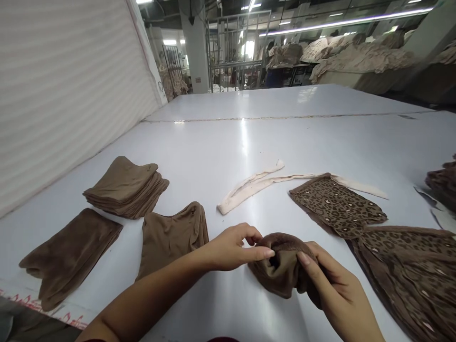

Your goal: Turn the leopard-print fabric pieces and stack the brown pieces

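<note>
A bunched piece of brown plush fabric [281, 280] is held above the table between both hands, its smoother lining showing at a dark opening. My left hand [235, 247] pinches the left rim of that opening, thumb toward its inside. On the right side, my right hand [331, 280] grips the fabric with the thumb on top and the fingers behind, partly hidden. Just left of my left forearm lies a small stack of brown cloth pieces [171, 232]. Leopard-print fabric pieces [338, 204] lie to the right of my right hand.
A taller stack of brown cloth [121, 185] and a dark plush stack [71, 251] lie on the left of the white table [199, 142]. Pale fabric strips [249, 187] lie beyond my hands. A white quilted sheet [71, 85] rises along the left edge.
</note>
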A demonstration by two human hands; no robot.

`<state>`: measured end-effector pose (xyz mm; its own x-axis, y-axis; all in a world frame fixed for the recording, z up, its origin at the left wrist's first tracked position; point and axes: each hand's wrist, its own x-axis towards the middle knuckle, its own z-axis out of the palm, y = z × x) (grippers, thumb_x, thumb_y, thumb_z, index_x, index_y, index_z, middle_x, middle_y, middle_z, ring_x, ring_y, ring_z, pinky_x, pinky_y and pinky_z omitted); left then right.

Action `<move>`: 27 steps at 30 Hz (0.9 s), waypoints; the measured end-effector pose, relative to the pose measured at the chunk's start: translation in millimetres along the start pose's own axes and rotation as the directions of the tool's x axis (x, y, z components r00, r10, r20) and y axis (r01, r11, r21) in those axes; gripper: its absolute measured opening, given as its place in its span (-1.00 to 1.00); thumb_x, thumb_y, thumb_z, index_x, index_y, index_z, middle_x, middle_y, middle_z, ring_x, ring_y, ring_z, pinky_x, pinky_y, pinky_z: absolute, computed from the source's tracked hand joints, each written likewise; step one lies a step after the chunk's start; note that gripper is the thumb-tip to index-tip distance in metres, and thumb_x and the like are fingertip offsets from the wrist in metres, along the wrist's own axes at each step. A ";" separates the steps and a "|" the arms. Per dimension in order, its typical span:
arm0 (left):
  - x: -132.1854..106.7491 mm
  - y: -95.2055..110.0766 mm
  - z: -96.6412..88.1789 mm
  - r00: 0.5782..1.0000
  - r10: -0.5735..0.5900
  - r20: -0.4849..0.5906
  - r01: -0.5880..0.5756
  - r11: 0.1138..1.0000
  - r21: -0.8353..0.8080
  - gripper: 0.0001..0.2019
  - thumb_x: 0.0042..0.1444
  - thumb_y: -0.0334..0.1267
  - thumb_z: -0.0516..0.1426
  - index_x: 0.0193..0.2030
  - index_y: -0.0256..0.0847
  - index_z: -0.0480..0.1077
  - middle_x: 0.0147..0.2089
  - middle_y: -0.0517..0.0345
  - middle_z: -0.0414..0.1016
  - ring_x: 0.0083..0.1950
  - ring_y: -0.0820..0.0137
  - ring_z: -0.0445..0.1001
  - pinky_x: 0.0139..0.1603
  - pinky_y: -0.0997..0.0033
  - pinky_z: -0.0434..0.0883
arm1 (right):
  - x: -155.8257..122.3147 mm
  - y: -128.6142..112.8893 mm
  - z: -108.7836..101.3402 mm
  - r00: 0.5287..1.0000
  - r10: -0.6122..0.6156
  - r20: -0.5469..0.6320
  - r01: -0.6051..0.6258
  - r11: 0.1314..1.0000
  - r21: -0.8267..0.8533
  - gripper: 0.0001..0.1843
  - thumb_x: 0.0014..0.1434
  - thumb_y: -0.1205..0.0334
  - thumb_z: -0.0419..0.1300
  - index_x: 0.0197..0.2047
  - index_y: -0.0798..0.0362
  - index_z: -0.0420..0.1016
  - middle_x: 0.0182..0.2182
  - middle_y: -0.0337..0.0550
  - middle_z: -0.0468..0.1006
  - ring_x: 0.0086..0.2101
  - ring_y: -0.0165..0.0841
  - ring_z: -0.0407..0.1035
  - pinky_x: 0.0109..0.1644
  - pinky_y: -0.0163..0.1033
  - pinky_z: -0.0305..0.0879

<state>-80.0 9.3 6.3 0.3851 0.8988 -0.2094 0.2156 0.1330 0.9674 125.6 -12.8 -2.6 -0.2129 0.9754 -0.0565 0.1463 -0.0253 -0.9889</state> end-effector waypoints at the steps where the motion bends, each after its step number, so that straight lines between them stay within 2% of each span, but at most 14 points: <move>1: 0.0 -3.3 3.0 1.000 -0.002 0.021 0.005 0.993 -0.120 -0.68 -0.04 0.00 0.21 -0.34 -0.26 0.41 -0.29 0.13 0.38 -0.25 0.40 0.32 -0.23 0.42 0.27 | 0.8 3.2 -1.1 0.999 -0.053 -0.011 0.052 0.998 -0.043 -0.75 0.21 0.01 0.09 -0.24 -0.01 0.44 -0.54 -0.26 0.28 -0.64 -0.49 0.13 -0.70 -0.40 0.06; 2: 0.7 -5.9 6.8 1.000 0.001 0.018 0.004 0.964 -0.266 -0.69 -0.02 -0.03 0.21 -0.36 -0.28 0.40 -0.34 0.14 0.38 -0.30 0.42 0.33 -0.23 0.42 0.28 | 2.1 7.2 -1.8 0.994 -0.106 -0.005 0.105 0.990 -0.095 -0.77 0.22 0.05 0.07 -0.21 -0.02 0.45 -0.49 -0.23 0.31 -0.60 -0.46 0.19 -0.67 -0.39 0.12; 4: 3.1 -8.9 15.4 0.996 -0.004 -0.084 -0.042 0.845 -0.532 -0.72 0.00 -0.07 0.21 -0.38 -0.29 0.37 -0.41 0.18 0.38 -0.34 0.46 0.33 -0.21 0.43 0.28 | 5.4 16.1 -2.3 0.977 -0.208 0.042 0.212 0.948 -0.238 -0.79 0.24 0.11 0.05 -0.17 -0.04 0.46 -0.41 -0.18 0.39 -0.49 -0.39 0.32 -0.53 -0.35 0.29; 6: 5.6 -9.2 24.1 0.974 -0.041 -0.224 -0.125 0.726 -0.677 -0.73 0.01 -0.08 0.21 -0.39 -0.27 0.35 -0.43 0.21 0.38 -0.35 0.49 0.33 -0.20 0.46 0.28 | 7.7 22.4 -3.0 0.954 -0.276 0.116 0.299 0.868 -0.396 -0.79 0.25 0.14 0.05 -0.16 -0.05 0.48 -0.35 -0.13 0.44 -0.38 -0.31 0.40 -0.36 -0.27 0.40; 7: 6.3 -8.8 28.0 0.963 -0.055 -0.263 -0.153 0.694 -0.704 -0.73 0.02 -0.07 0.21 -0.39 -0.27 0.34 -0.44 0.22 0.37 -0.36 0.50 0.33 -0.21 0.47 0.28 | 7.8 23.2 -3.7 0.943 -0.304 0.135 0.331 0.823 -0.461 -0.78 0.24 0.14 0.06 -0.14 -0.05 0.48 -0.29 -0.10 0.45 -0.31 -0.27 0.42 -0.31 -0.23 0.43; 9: 6.3 -7.6 34.4 0.953 -0.041 -0.299 -0.181 0.716 -0.674 -0.70 0.01 -0.04 0.20 -0.39 -0.26 0.33 -0.47 0.23 0.36 -0.40 0.50 0.32 -0.25 0.46 0.28 | 5.4 18.7 -6.0 0.925 -0.365 0.102 0.359 0.757 -0.546 -0.74 0.23 0.14 0.06 -0.04 -0.07 0.44 -0.13 -0.05 0.43 -0.17 -0.21 0.42 -0.20 -0.19 0.45; 11: 4.4 -5.5 38.4 0.939 0.024 -0.343 -0.217 0.814 -0.538 -0.69 0.02 -0.01 0.19 -0.39 -0.26 0.34 -0.47 0.22 0.36 -0.40 0.48 0.31 -0.26 0.44 0.28 | 0.8 8.0 -8.4 0.896 -0.443 0.019 0.375 0.734 -0.567 -0.70 0.24 0.17 0.05 0.04 -0.10 0.36 -0.02 -0.07 0.39 -0.06 -0.21 0.37 -0.12 -0.21 0.43; 13: 1.8 -2.4 40.2 0.921 0.101 -0.376 -0.257 0.883 -0.393 -0.68 0.03 0.01 0.17 -0.42 -0.25 0.34 -0.47 0.21 0.35 -0.41 0.47 0.30 -0.30 0.42 0.28 | -2.8 -3.3 -8.5 0.871 -0.492 -0.003 0.408 0.724 -0.556 -0.74 0.25 0.23 0.03 0.01 -0.12 0.34 -0.08 -0.14 0.43 -0.10 -0.29 0.39 -0.14 -0.30 0.41; 16: 0.5 3.0 40.9 0.909 0.172 -0.380 -0.310 0.887 -0.341 -0.69 0.05 0.00 0.16 -0.44 -0.23 0.31 -0.48 0.22 0.35 -0.43 0.47 0.29 -0.34 0.42 0.30 | -2.0 -8.7 -0.2 0.827 -0.542 0.152 0.521 0.635 -0.570 -0.87 0.22 0.26 0.09 -0.14 -0.07 0.36 -0.27 -0.17 0.47 -0.26 -0.34 0.41 -0.30 -0.35 0.40; 18: 2.6 3.9 42.4 0.915 0.134 -0.381 -0.306 0.846 -0.436 -0.69 0.04 -0.01 0.17 -0.43 -0.24 0.30 -0.50 0.23 0.35 -0.43 0.48 0.31 -0.34 0.44 0.30 | 1.3 -2.9 9.1 0.768 -0.599 0.225 0.594 0.535 -0.601 -0.89 0.19 0.31 0.11 -0.18 -0.03 0.35 -0.33 -0.15 0.44 -0.33 -0.32 0.39 -0.35 -0.29 0.38; 19: 4.1 2.6 44.2 0.921 0.075 -0.383 -0.277 0.817 -0.506 -0.69 0.02 -0.02 0.18 -0.43 -0.24 0.29 -0.51 0.23 0.35 -0.43 0.49 0.32 -0.34 0.45 0.31 | 2.8 1.4 13.4 0.736 -0.641 0.218 0.610 0.488 -0.624 -0.87 0.18 0.36 0.11 -0.18 -0.01 0.35 -0.35 -0.14 0.43 -0.37 -0.32 0.37 -0.37 -0.26 0.36; 23: 5.7 -11.9 60.6 0.938 -0.166 -0.304 -0.110 0.690 -0.716 -0.64 -0.05 0.01 0.22 -0.40 -0.27 0.27 -0.50 0.24 0.36 -0.46 0.53 0.32 -0.34 0.49 0.30 | 5.2 13.5 18.0 0.590 -0.804 0.074 0.596 0.371 -0.712 -0.76 0.12 0.48 0.15 -0.17 -0.01 0.34 -0.38 -0.14 0.42 -0.41 -0.34 0.34 -0.37 -0.22 0.32; 25: 2.0 -18.8 69.6 0.961 -0.191 -0.201 -0.009 0.702 -0.712 -0.62 -0.07 0.01 0.23 -0.33 -0.22 0.22 -0.51 0.31 0.32 -0.57 0.59 0.24 -0.47 0.53 0.25 | 4.4 13.8 12.5 0.572 -0.820 0.014 0.572 0.386 -0.724 -0.72 0.10 0.49 0.16 -0.16 -0.03 0.32 -0.37 -0.16 0.40 -0.42 -0.34 0.35 -0.38 -0.22 0.32; 27: -3.7 -19.8 72.5 0.972 -0.147 -0.181 0.009 0.799 -0.601 -0.66 -0.06 -0.05 0.23 -0.30 -0.17 0.21 -0.49 0.34 0.28 -0.61 0.60 0.17 -0.52 0.54 0.20 | 3.2 12.9 5.8 0.590 -0.805 -0.053 0.531 0.437 -0.726 -0.70 0.08 0.51 0.15 -0.18 -0.05 0.28 -0.38 -0.17 0.36 -0.43 -0.34 0.32 -0.41 -0.23 0.31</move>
<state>-20.6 -26.9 -22.4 0.1808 0.9299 -0.3204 -0.3637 0.3659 0.8566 121.3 -11.2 -16.3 -0.1928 0.6077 0.7704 0.6521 0.6660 -0.3621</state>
